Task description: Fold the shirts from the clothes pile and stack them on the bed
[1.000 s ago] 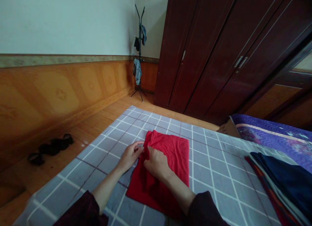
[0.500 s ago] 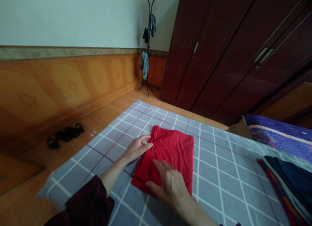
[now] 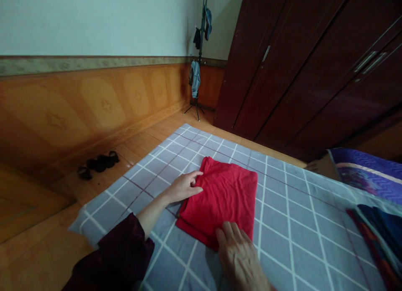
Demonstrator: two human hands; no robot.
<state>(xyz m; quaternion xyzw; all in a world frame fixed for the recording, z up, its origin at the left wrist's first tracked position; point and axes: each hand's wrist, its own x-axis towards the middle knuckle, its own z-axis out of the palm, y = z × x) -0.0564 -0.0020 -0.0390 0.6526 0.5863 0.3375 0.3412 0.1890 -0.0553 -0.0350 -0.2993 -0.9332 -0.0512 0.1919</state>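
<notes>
A folded red cloth garment, softly wrinkled, lies on the checked grey bedsheet in front of me. At its left edge is my left hand, the thumb and fingers apart and the tips touching the fabric. My right hand is at the near edge of the garment, its fingers bent together over the cloth. The underside of that grip is hidden. A dark maroon sleeve covers my left forearm.
Folded dark clothes lie stacked on the bed at the right. Beyond are a purple bedding item and a dark red wardrobe. A coat stand occupies the corner, and black sandals rest on the floor at left.
My right hand has moved from flat above the garment to its near edge, and its fingers have drawn together. My left hand stays at the left edge. The view has shifted slightly.
</notes>
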